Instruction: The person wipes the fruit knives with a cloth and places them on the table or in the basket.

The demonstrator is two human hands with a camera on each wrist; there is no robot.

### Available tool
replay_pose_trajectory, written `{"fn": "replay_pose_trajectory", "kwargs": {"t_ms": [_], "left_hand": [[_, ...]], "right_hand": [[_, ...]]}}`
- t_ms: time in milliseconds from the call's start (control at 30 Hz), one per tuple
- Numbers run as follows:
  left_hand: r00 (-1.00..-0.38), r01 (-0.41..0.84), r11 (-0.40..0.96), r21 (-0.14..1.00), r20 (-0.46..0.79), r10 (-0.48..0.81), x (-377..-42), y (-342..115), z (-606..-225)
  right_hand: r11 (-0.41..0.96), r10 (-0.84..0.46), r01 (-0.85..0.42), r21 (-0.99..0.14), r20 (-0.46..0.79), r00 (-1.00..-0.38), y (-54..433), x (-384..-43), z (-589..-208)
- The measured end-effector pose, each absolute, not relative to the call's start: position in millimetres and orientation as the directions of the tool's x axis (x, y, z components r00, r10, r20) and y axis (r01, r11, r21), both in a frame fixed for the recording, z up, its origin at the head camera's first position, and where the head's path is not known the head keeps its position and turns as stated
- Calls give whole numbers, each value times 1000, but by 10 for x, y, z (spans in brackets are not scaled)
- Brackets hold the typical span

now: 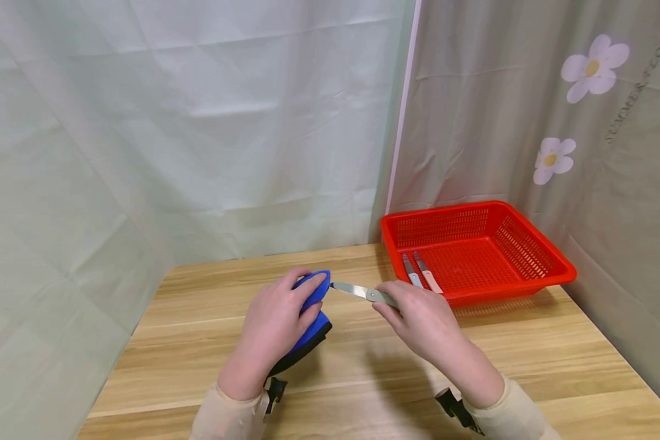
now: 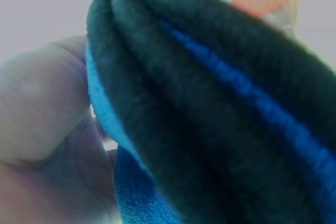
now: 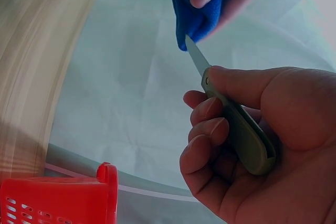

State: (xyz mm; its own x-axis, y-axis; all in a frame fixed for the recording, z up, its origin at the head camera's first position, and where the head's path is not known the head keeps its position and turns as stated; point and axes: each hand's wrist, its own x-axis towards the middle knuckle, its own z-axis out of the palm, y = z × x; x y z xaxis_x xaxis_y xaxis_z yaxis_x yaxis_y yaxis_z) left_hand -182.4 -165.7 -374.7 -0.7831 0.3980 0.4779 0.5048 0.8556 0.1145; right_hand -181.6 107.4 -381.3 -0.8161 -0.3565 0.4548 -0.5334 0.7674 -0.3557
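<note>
My left hand [image 1: 277, 315] grips a folded blue cloth [image 1: 315, 330] with a black edge, raised over the table. In the left wrist view the cloth's dark folds [image 2: 173, 93] fill most of the picture beside the thumb. My right hand [image 1: 423, 315] holds a folding knife [image 3: 244, 135] by its grey-green handle, thumb near the pivot. Its blade [image 1: 352, 289] is out and points left, the tip at the cloth's edge. In the right wrist view the tip meets the cloth [image 3: 197, 19]; whether it is pressed into a fold cannot be told.
A red plastic basket [image 1: 550, 276] stands at the right rear of the wooden table [image 1: 198, 342]. Inside its left end lie two more folding knives, one with a light blue handle [image 1: 414, 279], one with a pink handle [image 1: 431, 282]. Curtains [image 1: 253, 122] hang behind.
</note>
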Motion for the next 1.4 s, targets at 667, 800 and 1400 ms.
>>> {"fn": "replay_pose_trajectory", "kwargs": {"t_ms": [667,800,1400], "left_hand": [[-689,607,793,39,523,502,-1705,-1441,-3712],[-691,611,791,29,508,515,-1656,-1359,-3714],[-702,600,800,21,493,514,-1606,-1292,-3735]], "right_hand": [[769,-358,-513,-382,408,-840,1037,-1819,-3834],[771,-368,-518,-371,404,-837,1026,-1821,-3847],[770,-377,-528,-358,412,-829,1026,-1798,-3846]]}}
